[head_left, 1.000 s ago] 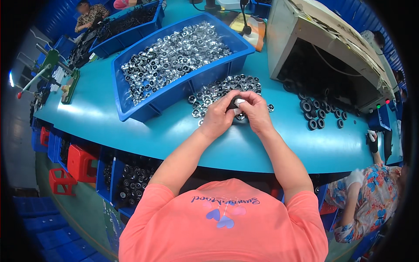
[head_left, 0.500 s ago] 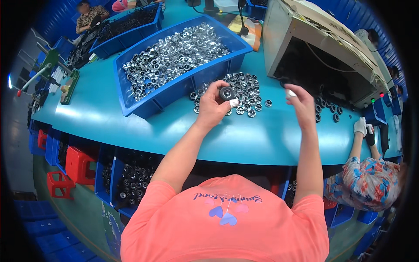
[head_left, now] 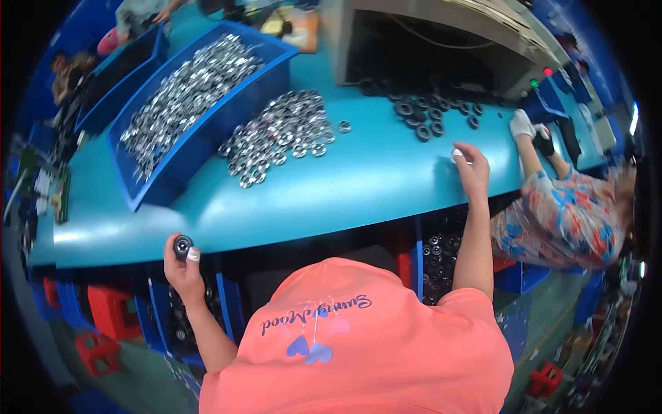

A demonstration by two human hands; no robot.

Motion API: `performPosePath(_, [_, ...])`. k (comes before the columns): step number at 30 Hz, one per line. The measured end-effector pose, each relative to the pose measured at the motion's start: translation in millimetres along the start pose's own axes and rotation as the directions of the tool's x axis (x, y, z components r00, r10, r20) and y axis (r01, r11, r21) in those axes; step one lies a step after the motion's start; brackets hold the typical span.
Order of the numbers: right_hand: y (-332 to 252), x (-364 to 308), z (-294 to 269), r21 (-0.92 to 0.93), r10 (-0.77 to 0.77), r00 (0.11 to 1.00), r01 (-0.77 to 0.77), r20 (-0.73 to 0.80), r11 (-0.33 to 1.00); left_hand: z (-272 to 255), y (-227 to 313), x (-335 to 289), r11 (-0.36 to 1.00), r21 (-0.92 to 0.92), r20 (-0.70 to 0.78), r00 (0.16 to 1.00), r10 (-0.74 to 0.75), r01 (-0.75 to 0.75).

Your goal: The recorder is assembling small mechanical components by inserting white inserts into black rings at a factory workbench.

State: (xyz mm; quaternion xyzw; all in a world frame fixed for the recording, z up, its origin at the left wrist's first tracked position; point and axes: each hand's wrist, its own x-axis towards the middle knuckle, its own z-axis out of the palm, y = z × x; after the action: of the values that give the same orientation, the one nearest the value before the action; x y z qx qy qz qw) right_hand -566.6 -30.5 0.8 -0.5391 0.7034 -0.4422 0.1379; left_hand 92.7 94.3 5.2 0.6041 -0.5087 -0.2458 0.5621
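My left hand (head_left: 185, 276) is out past the table's front edge at the left, its fingers closed round a small black wheel (head_left: 183, 246) with a shiny centre. White wrapping covers the thumb tip. Over the table's right part, my right hand (head_left: 473, 172) is loosely curled, with a white-wrapped fingertip and nothing visible in it. The things nearest to it are several black rings (head_left: 423, 131) lying on the table. Silver wheel hubs (head_left: 286, 131) are spread beside a blue bin (head_left: 200, 153) full of similar shiny pieces (head_left: 193, 90).
Behind the rings stands a large box-shaped machine (head_left: 338, 41) with a dark opening. At the right, a co-worker's gloved hand (head_left: 522, 124) rests near a small blue box (head_left: 548, 100). Under the table are blue bins with black wheels (head_left: 441, 248). Red stools (head_left: 110, 314) stand at lower left.
My left hand has moved away from the hubs, left and toward me, carrying the wheel past the table edge. My right hand stays over the right side. The head view has turned right.
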Motion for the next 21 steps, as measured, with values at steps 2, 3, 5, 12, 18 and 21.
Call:
performPosePath(2, [10, 14, 10, -0.072, -0.083, 0.997, 0.083, 0.008, 0.994, -19, 0, -17, 0.998, 0.047, -0.084, 0.996, -0.042, 0.046])
performPosePath(3, [19, 20, 14, -0.087, -0.107, 0.993, 0.11, 0.04, 0.99, -25, 6, -25, 0.996, 0.072, -0.119, 0.992, -0.05, 0.059])
performPosePath(5, [37, 38, 23, -0.142, -0.153, 0.976, 0.175, 0.152, 0.974, -31, 18, -36, 0.995, 0.062, -0.168, 0.984, -0.067, 0.078])
performPosePath(12, [52, 69, 52, -0.434, -0.248, 0.916, 0.372, 0.316, 0.821, -32, 22, -68, 0.961, -0.195, -0.195, 0.953, -0.232, 0.194])
performPosePath(18, [46, 67, 59, -0.41, -0.171, 0.937, 0.29, 0.304, 0.865, -37, 6, -65, 0.958, -0.166, -0.215, 0.94, -0.265, 0.232])
performPosePath(21, [35, 54, 64, -0.413, -0.167, 0.943, 0.28, 0.29, 0.867, -43, -4, -64, 0.977, -0.112, -0.222, 0.954, -0.203, 0.182])
